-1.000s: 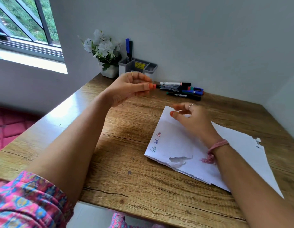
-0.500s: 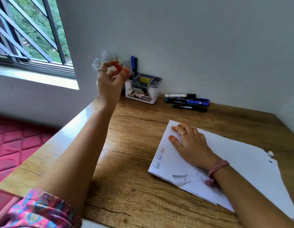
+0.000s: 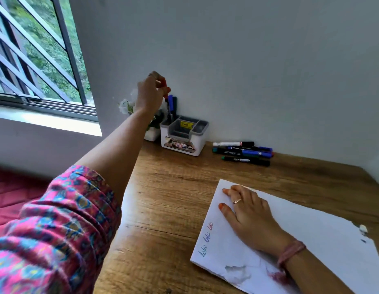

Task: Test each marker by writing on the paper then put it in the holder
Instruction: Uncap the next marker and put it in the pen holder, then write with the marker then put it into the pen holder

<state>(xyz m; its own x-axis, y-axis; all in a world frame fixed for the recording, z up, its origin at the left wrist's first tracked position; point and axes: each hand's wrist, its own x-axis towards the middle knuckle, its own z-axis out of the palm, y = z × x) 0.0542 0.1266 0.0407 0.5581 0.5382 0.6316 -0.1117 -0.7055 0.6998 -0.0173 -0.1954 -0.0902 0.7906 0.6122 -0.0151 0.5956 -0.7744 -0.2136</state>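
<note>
Wooden desk (image 3: 176, 200): left hand (image 3: 151, 92) pinches red-capped marker (image 3: 167, 107) upright over holder (image 3: 183, 134).

Item count, head view: one desk (image 3: 173, 209); one sheet of paper (image 3: 311, 236) bearing three written test words (image 3: 206, 238); one holder (image 3: 182, 134) with three markers standing in it (image 3: 171, 107), one of them pinched at its red cap; one loose group of markers (image 3: 243, 151) lying beside the holder, at least four, exact number not discernible because they overlap; two hands, left hand (image 3: 151, 92) and right hand (image 3: 250, 213); one flower pot (image 3: 151, 133); one window (image 3: 36, 56).
</note>
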